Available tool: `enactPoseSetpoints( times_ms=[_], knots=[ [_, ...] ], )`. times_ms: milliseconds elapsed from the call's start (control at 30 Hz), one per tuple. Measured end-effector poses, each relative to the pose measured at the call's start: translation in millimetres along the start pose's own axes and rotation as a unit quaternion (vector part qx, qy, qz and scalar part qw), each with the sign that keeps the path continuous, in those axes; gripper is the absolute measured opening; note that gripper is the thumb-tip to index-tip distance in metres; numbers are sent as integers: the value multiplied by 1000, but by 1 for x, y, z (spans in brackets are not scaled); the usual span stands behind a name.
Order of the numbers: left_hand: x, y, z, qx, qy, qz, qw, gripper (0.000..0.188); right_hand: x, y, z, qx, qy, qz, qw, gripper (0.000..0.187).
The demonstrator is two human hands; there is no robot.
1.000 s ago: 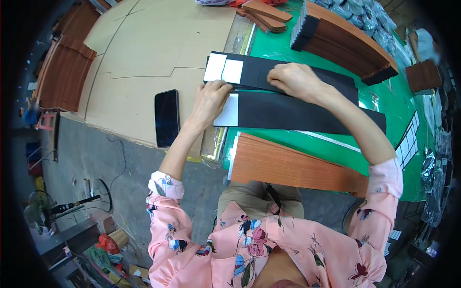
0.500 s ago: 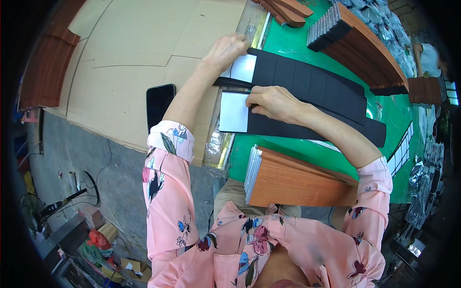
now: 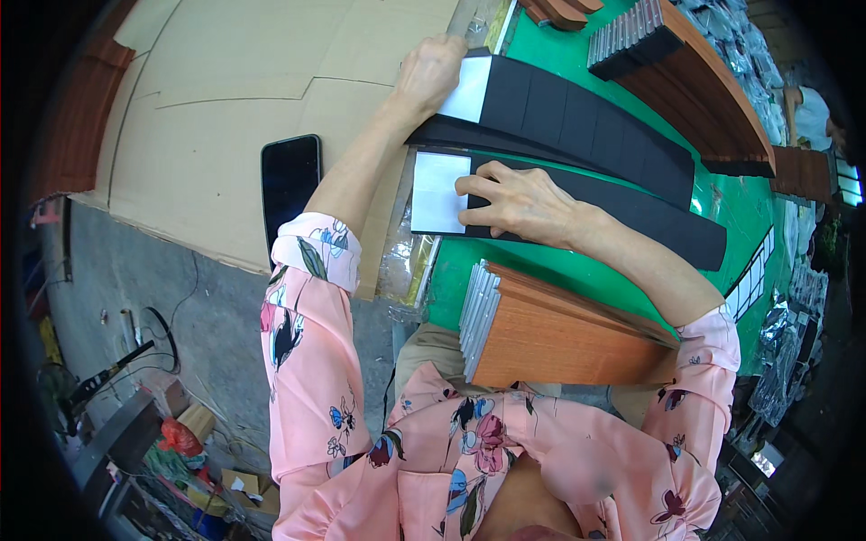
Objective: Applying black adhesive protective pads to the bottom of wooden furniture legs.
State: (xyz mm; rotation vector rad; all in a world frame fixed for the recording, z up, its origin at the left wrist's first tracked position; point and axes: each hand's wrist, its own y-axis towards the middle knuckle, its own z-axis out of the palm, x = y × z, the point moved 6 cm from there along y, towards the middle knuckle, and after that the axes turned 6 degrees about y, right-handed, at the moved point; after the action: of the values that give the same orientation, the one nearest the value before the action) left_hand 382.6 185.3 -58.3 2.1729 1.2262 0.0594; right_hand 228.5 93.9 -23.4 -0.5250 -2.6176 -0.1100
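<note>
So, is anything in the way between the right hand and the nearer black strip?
Nothing visible: the right hand is over the nearer black strip, its fingertips at the edge of the white end.

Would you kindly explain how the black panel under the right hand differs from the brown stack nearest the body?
The black panel has a white left end; the wood-grained brown stack has silvery edges there. The right hand touches the black panel but not the brown stack. Both are long, running roughly left to right.

Head fisheye, close in, faces down past pink shirt point(image 3: 424, 500) to left hand point(image 3: 431, 77), right hand point(image 3: 521, 203), green tabletop point(image 3: 749, 206) (lines bow); rim probably unreadable.
</note>
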Motion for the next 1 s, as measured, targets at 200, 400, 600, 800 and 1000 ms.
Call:
enactPoseSetpoints(
  times_ms=[200,400,600,800,1000],
  knots=[
    [7,1,-1,-5,-17,-67,998,14,2,5,5,17,-15,-4,1000,35],
    [4,-9,-8,-64,31,-65,995,10,6,2,1,-15,-9,-22,1000,28],
    [-26,-9,-24,-118,193,51,973,9,8,-6,-3,-41,5,-9,999,23],
    [-25,-9,-23,-108,241,51,963,9,8,-15,-2,-74,-4,-9,997,22],
    [-22,-10,-21,-77,227,40,970,12,5,-20,-1,-79,19,40,996,33]
  ],
)
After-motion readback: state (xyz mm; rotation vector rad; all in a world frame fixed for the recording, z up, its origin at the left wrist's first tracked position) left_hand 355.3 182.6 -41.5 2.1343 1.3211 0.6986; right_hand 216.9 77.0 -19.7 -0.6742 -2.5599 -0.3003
